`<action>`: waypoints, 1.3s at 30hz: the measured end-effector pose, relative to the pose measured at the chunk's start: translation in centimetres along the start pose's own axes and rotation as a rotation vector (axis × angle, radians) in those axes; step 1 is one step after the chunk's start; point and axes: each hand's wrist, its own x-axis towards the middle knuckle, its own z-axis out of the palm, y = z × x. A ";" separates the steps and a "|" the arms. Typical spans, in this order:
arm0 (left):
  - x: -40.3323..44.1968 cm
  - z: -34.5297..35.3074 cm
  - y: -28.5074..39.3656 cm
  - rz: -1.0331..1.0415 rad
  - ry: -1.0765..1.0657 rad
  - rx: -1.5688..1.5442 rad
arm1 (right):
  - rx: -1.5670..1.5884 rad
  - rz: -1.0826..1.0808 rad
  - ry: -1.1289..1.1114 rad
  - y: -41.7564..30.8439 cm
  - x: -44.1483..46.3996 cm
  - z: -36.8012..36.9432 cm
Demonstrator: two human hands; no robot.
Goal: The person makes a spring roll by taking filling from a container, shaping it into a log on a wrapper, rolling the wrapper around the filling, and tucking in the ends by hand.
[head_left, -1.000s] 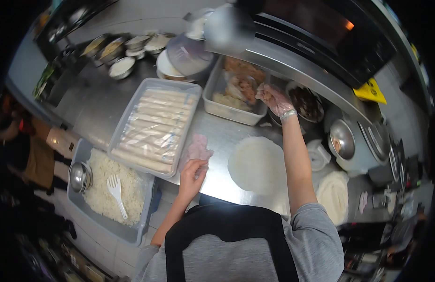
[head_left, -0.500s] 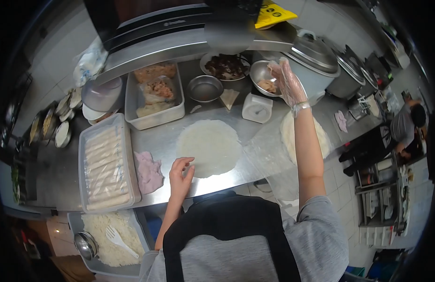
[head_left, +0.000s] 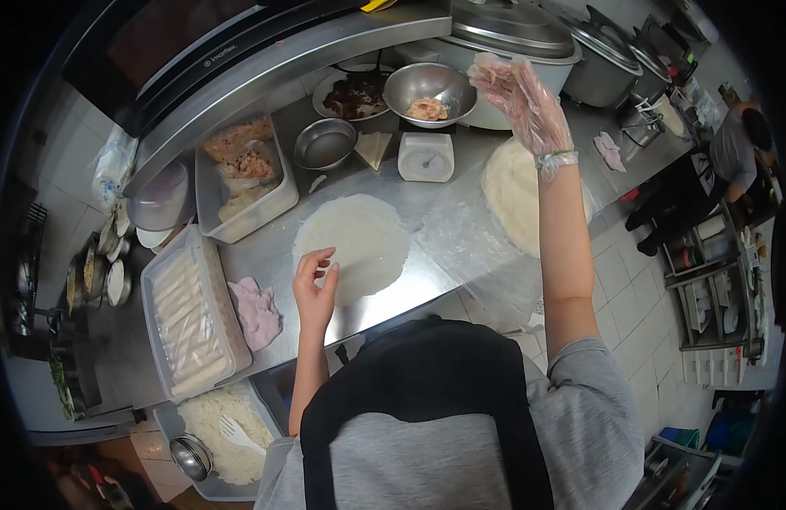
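My bare left hand (head_left: 315, 279) has its fingers loosely bent and apart at the near left edge of a thin round wrapper sheet (head_left: 359, 242) on the steel counter. My right hand (head_left: 529, 106), in a clear plastic glove, is raised just right of a steel bowl (head_left: 401, 95). Its fingers look apart; whether any filling clings to the glove is unclear. A lump of orange-pink filling (head_left: 427, 109) lies in that bowl. The white dial scale (head_left: 426, 159) is on the near side of the bowl. To the right, a stack of pale round wrappers (head_left: 516, 191) lies beside plastic film (head_left: 461, 242).
At left are a tub of pale rolls (head_left: 189, 327), a pink cloth (head_left: 255, 314) and a tub of bagged fillings (head_left: 244, 183). A small bowl (head_left: 325, 146), folded wrapper (head_left: 373, 150) and dark food (head_left: 356, 95) sit behind. Large pots (head_left: 503, 30) stand back right; another person (head_left: 724, 174) is beyond.
My right hand has moved from over the bowl to its right side, leaving the filling in view. My left hand still hovers by the wrapper. The whole view has turned rightward.
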 end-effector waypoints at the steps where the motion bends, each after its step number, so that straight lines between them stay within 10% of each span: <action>1: 0.5 0.3 0.4 0.019 0.001 -0.003 | 0.002 -0.002 0.000 -0.2 -0.3 -0.2; 8: 7.1 3.6 2.2 0.051 -0.073 -0.091 | 0.047 0.030 0.050 -0.3 -1.6 -1.9; 17: 23.4 12.9 7.0 -0.446 -0.200 -0.688 | -0.190 0.023 -0.083 3.5 4.1 0.3; 25: 21.1 14.0 8.9 -0.221 -0.268 -0.658 | -1.298 -0.222 -0.094 8.7 5.3 3.7; 31: 20.4 12.3 8.1 -0.198 -0.226 -0.626 | -1.543 -0.471 -0.457 9.6 3.5 2.9; 35: 20.6 12.9 8.6 -0.045 -0.153 -0.608 | -1.461 -0.721 -0.177 8.7 2.6 4.2; 39: 20.7 13.7 9.3 0.068 -0.130 -0.667 | -1.503 -0.426 -0.028 10.4 2.4 4.4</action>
